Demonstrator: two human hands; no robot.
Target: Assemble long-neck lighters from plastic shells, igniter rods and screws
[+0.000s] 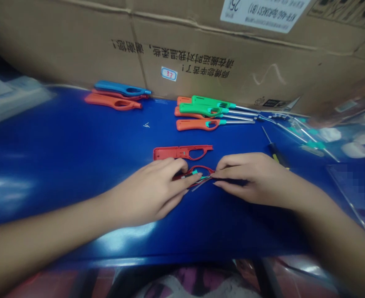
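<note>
A red lighter shell half (201,167) lies on the blue table with its inside facing up, a green trigger (195,171) and thin wires (205,179) in it. My left hand (165,188) grips this shell from the left, its fingertips pressed in beside the trigger and covering the rear part. At the shell's front end, my right hand (247,176) pinches at the wires; the exact contact is hard to make out. Just behind them rests the other red shell half (182,152), also hollow side up and touched by neither hand's fingertips.
Several orange and green lighters (201,109) with metal tubes lie at the back. Blue and orange handle shells (117,95) are at the back left. A screwdriver (275,151) and loose metal tubes (306,134) lie right. A cardboard box (86,45) walls off the far edge.
</note>
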